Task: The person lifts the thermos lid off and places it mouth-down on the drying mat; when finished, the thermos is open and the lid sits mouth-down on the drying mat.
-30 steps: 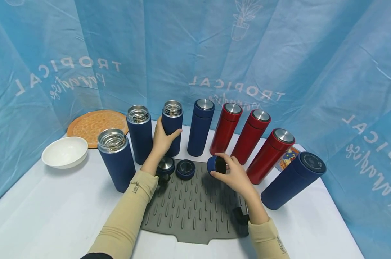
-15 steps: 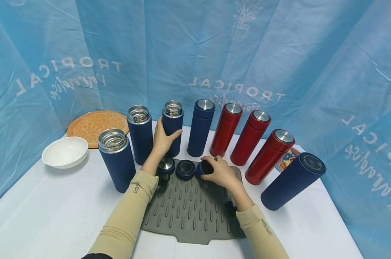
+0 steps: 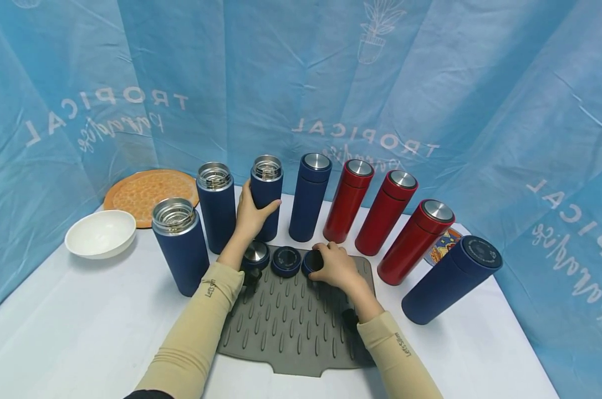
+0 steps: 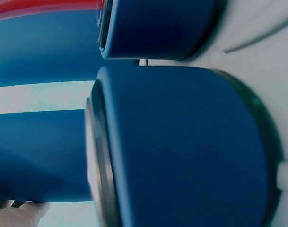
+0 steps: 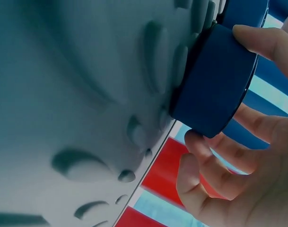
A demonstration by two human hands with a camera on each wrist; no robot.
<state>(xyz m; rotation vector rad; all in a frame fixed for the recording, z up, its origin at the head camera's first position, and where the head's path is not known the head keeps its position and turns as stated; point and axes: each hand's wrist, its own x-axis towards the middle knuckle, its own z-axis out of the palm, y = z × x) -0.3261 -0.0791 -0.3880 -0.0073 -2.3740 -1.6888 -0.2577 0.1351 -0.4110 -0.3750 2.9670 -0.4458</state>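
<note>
In the head view my left hand [image 3: 253,215] holds an upright navy vacuum flask [image 3: 266,190] whose threaded steel mouth is uncovered. Its fingertips show at the lower corner of the left wrist view, against the flask [image 4: 35,151]. My right hand [image 3: 337,267] pinches a navy flask lid [image 3: 312,262], which sits on the grey ridged mat [image 3: 291,327]. Thumb and fingers lie on opposite sides of this lid [image 5: 214,82] in the right wrist view. Left of it on the mat are a dark-topped lid [image 3: 286,261] and a silver-topped lid [image 3: 256,252].
Two more uncapped navy flasks [image 3: 216,208] stand at the left. Right of the held flask stand a capped navy flask [image 3: 308,202], three red flasks [image 3: 347,202] and another capped navy flask [image 3: 445,282]. A white bowl [image 3: 100,235] and a pizza-patterned round mat [image 3: 148,194] lie far left.
My right hand has moved left with the lid and lowered it onto the mat beside the other two lids. The left hand has stayed on its flask.
</note>
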